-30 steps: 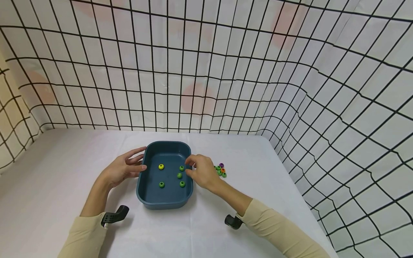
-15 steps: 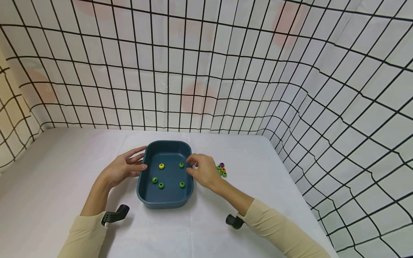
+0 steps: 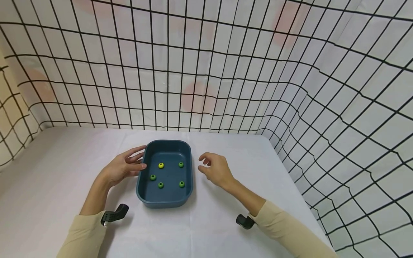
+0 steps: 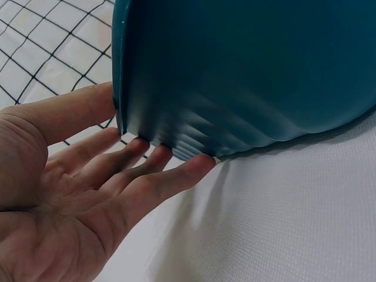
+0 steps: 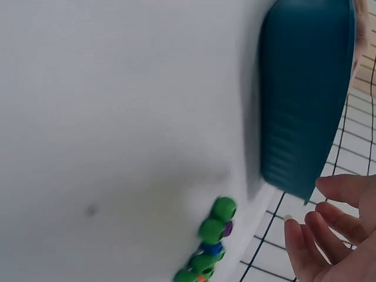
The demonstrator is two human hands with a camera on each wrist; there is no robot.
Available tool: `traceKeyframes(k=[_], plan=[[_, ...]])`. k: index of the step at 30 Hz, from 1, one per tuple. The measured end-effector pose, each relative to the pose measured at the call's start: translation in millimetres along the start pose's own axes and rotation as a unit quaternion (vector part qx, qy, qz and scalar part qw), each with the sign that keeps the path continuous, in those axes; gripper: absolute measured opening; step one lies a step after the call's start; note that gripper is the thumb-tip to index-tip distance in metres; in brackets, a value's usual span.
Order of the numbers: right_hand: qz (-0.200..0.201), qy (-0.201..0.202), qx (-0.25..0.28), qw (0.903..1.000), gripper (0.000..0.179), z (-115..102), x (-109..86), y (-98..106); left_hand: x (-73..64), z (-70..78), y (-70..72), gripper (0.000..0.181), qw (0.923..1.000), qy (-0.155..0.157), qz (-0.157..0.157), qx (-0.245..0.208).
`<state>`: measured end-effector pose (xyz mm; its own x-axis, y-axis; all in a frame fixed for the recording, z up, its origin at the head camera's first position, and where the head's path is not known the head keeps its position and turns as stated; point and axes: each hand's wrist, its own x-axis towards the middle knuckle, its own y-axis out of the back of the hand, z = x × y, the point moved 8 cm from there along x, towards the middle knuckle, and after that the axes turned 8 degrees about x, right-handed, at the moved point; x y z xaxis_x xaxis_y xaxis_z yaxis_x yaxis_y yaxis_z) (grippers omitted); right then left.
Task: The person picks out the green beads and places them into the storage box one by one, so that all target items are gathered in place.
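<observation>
A dark teal rectangular tray (image 3: 167,203) lies on the white cloth. On its floor are a yellow bead (image 3: 161,165) and several green beads (image 3: 182,184), spread apart. My left hand (image 3: 120,169) rests at the tray's left side, thumb on the rim and extended fingertips against the lower wall, as the left wrist view shows. Off to the right of the tray, my right hand (image 3: 217,170) hovers with loosely bent fingers, thumb and fingertips apart, holding nothing. The right wrist view shows a cluster of loose beads (image 5: 211,231), green, purple, blue and orange; the right hand hides them in the head view.
White cloth (image 3: 155,233) covers the table. Black netting (image 3: 200,89) rises along the back and the right side, with a white backing behind it. A black wrist camera (image 3: 116,214) is strapped near the left sleeve, another wrist camera (image 3: 245,221) near the right.
My right hand has drawn back rightward from the tray's right rim, over the bead cluster. One green bead inside the tray has rolled from right to left. The left hand stays put.
</observation>
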<state>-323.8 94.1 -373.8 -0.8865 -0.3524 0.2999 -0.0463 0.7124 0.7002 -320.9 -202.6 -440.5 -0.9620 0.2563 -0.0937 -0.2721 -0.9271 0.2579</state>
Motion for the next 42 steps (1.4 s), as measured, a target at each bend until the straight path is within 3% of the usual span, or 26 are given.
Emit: traceKeyframes(k=[13,19,28,42], plan=[[0.008,-0.049,0.012,0.9987,0.023,36,-17.3,21,0.1,-1.4,0.7,0.083,1.0000,0.007,0.003,-0.004],[0.010,-0.051,0.003,0.9987,0.027,50,-24.7,29,-0.7,-2.4,1.4,0.084,1.0000,0.006,0.004,-0.005],[0.038,-0.082,-0.011,0.9958,0.024,75,-32.7,42,1.1,-0.5,-0.8,0.083,1.0000,0.004,-0.002,-0.008],[0.046,-0.133,0.018,0.9898,0.022,99,-39.6,39,1.5,-2.3,1.4,0.083,0.9999,0.007,0.001,-0.009]])
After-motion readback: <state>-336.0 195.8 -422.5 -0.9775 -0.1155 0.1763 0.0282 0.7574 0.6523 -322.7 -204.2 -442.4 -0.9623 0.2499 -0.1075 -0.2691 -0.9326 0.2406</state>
